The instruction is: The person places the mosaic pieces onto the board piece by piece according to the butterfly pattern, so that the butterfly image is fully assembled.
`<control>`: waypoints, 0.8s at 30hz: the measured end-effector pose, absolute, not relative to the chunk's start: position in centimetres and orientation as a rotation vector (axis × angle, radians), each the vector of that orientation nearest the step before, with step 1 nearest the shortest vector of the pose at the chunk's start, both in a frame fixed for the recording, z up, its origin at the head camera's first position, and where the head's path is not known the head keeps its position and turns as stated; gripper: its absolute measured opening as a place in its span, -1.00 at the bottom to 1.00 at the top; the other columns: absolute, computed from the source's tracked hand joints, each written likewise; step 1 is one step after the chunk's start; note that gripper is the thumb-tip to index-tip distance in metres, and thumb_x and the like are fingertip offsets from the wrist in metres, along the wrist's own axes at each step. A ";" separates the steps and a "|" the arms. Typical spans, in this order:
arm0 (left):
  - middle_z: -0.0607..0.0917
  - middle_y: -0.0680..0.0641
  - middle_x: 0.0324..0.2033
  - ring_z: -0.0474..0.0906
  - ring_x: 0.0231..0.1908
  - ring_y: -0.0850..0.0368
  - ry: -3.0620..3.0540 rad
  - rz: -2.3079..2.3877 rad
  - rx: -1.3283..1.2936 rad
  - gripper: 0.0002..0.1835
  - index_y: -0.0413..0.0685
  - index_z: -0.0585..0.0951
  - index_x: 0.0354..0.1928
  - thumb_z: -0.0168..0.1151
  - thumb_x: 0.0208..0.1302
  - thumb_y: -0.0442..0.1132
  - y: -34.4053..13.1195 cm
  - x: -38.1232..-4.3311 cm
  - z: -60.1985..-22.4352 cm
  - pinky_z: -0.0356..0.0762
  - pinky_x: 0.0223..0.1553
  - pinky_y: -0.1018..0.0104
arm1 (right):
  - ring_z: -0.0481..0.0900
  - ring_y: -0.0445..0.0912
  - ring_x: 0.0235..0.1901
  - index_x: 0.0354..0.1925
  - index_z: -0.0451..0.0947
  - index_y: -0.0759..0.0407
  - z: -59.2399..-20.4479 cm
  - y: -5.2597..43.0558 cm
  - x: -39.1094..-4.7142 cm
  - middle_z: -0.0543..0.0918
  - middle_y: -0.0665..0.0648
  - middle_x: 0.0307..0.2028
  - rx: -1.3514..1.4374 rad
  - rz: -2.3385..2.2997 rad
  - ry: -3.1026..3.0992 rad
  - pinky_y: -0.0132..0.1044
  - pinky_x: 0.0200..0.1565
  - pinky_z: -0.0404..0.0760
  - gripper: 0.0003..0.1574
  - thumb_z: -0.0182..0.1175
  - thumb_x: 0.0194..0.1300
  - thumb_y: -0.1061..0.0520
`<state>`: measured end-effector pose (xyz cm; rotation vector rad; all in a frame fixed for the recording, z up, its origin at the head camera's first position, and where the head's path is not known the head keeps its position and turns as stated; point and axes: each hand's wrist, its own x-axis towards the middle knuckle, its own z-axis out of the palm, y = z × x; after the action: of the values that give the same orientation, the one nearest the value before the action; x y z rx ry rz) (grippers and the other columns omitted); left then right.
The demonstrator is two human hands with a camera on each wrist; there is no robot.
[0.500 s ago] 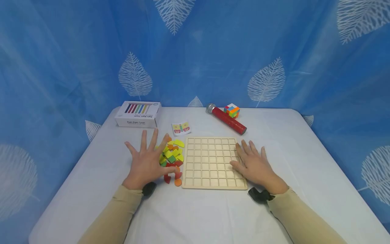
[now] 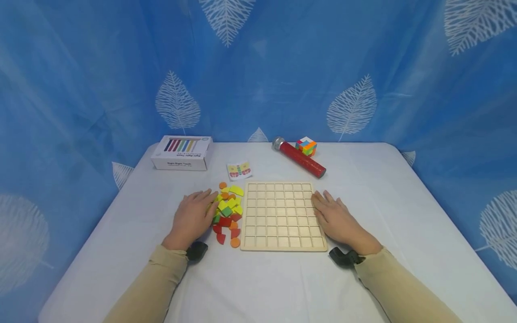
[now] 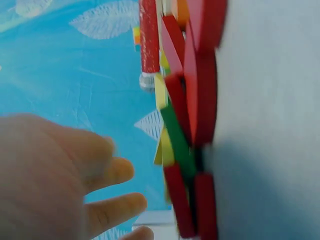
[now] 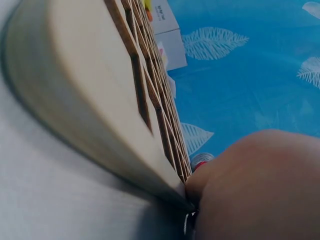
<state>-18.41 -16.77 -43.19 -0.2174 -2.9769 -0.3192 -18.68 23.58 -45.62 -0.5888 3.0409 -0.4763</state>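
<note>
- From where I stand, the worktop (image 2: pixel 250 287) is white, with rounded far corners; a blue drape (image 2: pixel 282 54) printed with white leaves hangs behind it and round both sides.
- At the back right a red microphone (image 2: pixel 300 159) with a silver head lies aslant, a multicoloured puzzle cube (image 2: pixel 306 146) right by it.
- Mid-worktop, flat, sits a pale wooden board (image 2: pixel 282 220) – squarish, cut into a grid of shallow cells, with a plain raised rim.
- Just left of it lie flat coloured pieces (image 2: pixel 227 211), loosely heaped: yellow and green in the middle, red nearer the person, orange rounds at both ends.
- A small card (image 2: pixel 239 170) beyond the heap shows a butterfly pattern in yellow, red and green.
- The left hand (image 2: pixel 190 220) is above the heap's left edge, fingers loose, holding nothing.
- The right hand (image 2: pixel 339 220) is at the board's right edge, fingers extended – not gripping.
- Back left stands a white box (image 2: pixel 179 163), closed, coloured bars printed on top; its contents are hidden.
</note>
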 end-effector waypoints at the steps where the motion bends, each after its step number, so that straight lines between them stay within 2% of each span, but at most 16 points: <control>1: 0.54 -0.17 0.38 0.39 0.40 -0.24 -2.977 -0.332 -0.238 -0.48 0.02 0.52 0.42 0.18 0.50 0.01 -16.8 -18.5 -43.3 0.27 0.39 -0.31 | 0.02 0.38 0.55 0.54 0.19 0.31 -45.6 23.5 -18.7 0.18 0.34 0.55 -0.591 -0.481 3.038 0.46 0.42 0.01 -0.33 -0.09 0.61 0.07; 5: 0.51 -0.10 0.41 0.36 0.41 -0.18 -2.988 -0.451 -0.307 -0.47 0.07 0.49 0.44 0.18 0.51 0.00 -16.6 -19.3 -43.7 0.33 0.39 -0.20 | 0.03 0.38 0.55 0.53 0.20 0.31 -45.5 23.5 -18.8 0.18 0.34 0.55 -0.585 -0.489 3.035 0.46 0.42 0.01 -0.33 -0.09 0.60 0.08; 9: 0.35 -0.04 0.53 0.15 0.53 -0.17 -3.050 -0.511 -0.360 -0.42 0.12 0.37 0.52 0.05 0.56 0.08 -16.5 -20.5 -44.3 0.11 0.49 -0.24 | 0.03 0.38 0.55 0.54 0.19 0.31 -45.6 23.5 -18.9 0.18 0.34 0.55 -0.577 -0.475 3.036 0.46 0.42 0.01 -0.33 -0.09 0.60 0.08; 13: 0.43 -0.05 0.48 0.12 0.55 -0.17 -3.087 -0.503 -0.344 -0.45 0.10 0.44 0.48 0.01 0.58 0.10 -16.4 -21.0 -44.5 0.00 0.52 -0.23 | 0.03 0.37 0.55 0.54 0.20 0.30 -45.7 23.6 -18.9 0.18 0.34 0.55 -0.580 -0.477 3.039 0.46 0.42 0.02 -0.33 -0.09 0.60 0.08; 19: 0.61 -0.10 0.31 0.34 0.44 -0.17 -3.048 -0.645 -0.167 -0.54 0.01 0.58 0.36 0.07 0.56 0.02 -16.5 -21.5 -44.3 0.24 0.44 -0.21 | 0.03 0.36 0.56 0.54 0.20 0.29 -45.6 23.6 -18.8 0.18 0.32 0.55 -0.568 -0.480 3.038 0.45 0.42 0.03 -0.33 -0.10 0.60 0.07; 24: 0.66 -0.14 0.20 0.53 0.14 -0.13 -3.040 -0.760 -0.022 -0.53 -0.03 0.60 0.31 0.16 0.51 0.03 -16.6 -22.7 -43.3 0.51 0.25 -0.10 | 0.03 0.36 0.56 0.54 0.21 0.28 -45.5 23.5 -18.7 0.18 0.32 0.55 -0.563 -0.489 3.035 0.45 0.42 0.03 -0.34 -0.10 0.60 0.07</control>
<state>-22.71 -16.61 -43.31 -0.0225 -3.0399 -0.7602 -18.74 23.47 -45.48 -0.5630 3.0352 -0.4885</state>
